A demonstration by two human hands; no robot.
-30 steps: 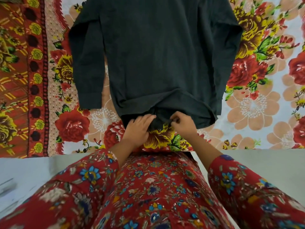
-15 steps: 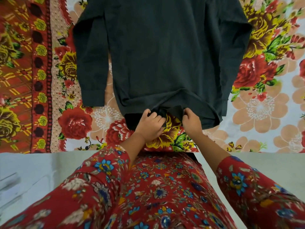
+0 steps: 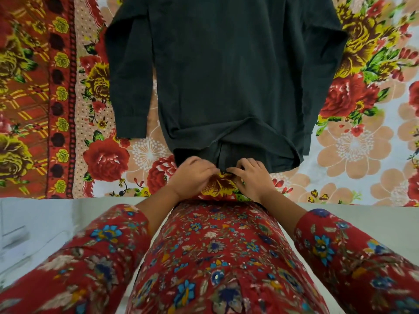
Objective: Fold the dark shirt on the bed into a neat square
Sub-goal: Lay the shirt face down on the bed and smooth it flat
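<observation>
Matt dark cloth shirt (image 3: 226,75) (faintly creased) on printed cloth bedsheet (image 3: 362,150).

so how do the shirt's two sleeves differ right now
The sleeve on the person's left lies apart from the shirt body, with floral bedsheet showing in the gap near its cuff; the sleeve on the person's right lies tight against the body with no gap. The left sleeve's cuff shows clearly as a squared band; the right sleeve's end is hard to make out. Both are dark, long and flat, pointing toward the person.

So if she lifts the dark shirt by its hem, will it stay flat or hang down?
Probably hang limp: the dark shirt already wrinkles near both hands. Its long sleeve lies loose and would likely trail. It looks thin, so probably light.
</observation>
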